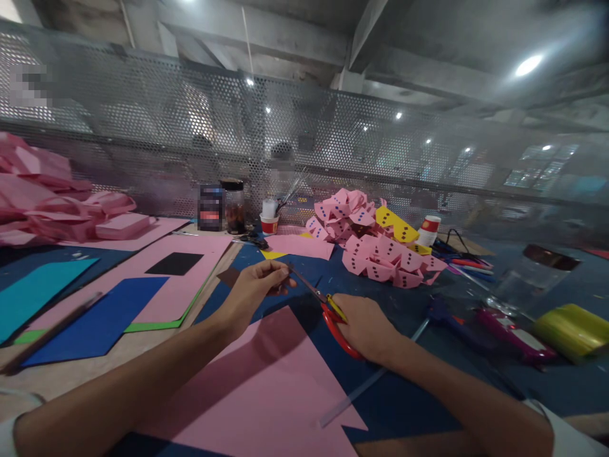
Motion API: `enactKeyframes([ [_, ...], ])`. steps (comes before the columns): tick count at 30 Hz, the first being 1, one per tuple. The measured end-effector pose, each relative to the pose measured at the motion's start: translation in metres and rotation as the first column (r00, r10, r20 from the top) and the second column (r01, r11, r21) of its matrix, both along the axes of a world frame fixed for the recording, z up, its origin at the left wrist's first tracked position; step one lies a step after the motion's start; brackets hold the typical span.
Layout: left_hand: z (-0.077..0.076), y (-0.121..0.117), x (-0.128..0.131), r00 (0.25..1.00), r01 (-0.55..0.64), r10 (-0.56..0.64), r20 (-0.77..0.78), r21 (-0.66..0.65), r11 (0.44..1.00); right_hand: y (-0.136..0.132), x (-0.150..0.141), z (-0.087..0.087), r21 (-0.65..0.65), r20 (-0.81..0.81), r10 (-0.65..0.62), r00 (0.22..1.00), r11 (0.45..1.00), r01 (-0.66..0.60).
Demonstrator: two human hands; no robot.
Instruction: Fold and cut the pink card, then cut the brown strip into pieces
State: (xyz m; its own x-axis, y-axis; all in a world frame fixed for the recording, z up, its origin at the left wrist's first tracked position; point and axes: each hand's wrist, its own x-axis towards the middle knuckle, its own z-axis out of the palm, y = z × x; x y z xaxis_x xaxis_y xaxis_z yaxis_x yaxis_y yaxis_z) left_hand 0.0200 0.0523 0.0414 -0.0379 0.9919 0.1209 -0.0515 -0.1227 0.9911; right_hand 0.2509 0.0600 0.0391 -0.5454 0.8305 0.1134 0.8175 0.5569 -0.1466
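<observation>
My right hand (364,324) grips scissors (328,304) with red and yellow handles, their blades pointing up and left. At the blade tips, my left hand (264,279) is closed in a pinch. Whatever lies between its fingers is too small and dark to make out. A dark brown piece (228,277) shows beside the left wrist; I cannot tell whether it touches the hand. Below both hands lies a large pink sheet (266,381) on the dark blue table surface. A translucent rod (354,397), like a glue stick, crosses the sheet under my right forearm.
Pink dotted paper shapes (352,216) are heaped at the back, with more pink pieces (61,197) far left. Blue card (99,324) and a black square (174,263) lie left. To the right are a glue gun (454,324), yellow roll (573,330) and clear jar (533,279).
</observation>
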Motion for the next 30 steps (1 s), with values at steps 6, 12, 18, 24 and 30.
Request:
enactKeyframes([
  [6,-0.0016,0.001,-0.0018,1.0,0.007,-0.007,-0.009,0.0,1.0,0.0013,0.0001,-0.0016,0.003,-0.013,-0.016,1.0,1.0,0.016],
  [12,-0.0019,0.0007,-0.003,1.0,0.002,-0.002,-0.023,-0.002,1.0,0.0027,0.0,-0.0005,-0.003,0.007,-0.037,0.999,0.999,0.037],
  [18,0.0004,0.0001,-0.0013,1.0,-0.013,0.013,-0.011,-0.007,1.0,0.004,0.0009,-0.0025,0.012,0.022,-0.034,0.999,0.999,0.033],
  [24,0.0014,0.0007,-0.0007,0.999,-0.033,0.033,0.012,0.009,0.999,0.0023,-0.0012,-0.0036,0.04,0.035,-0.063,0.997,0.997,0.062],
  [30,0.0,0.001,-0.001,1.0,-0.026,0.026,0.016,0.021,0.999,0.0005,-0.0017,-0.0029,0.013,0.041,-0.058,0.998,0.998,0.057],
])
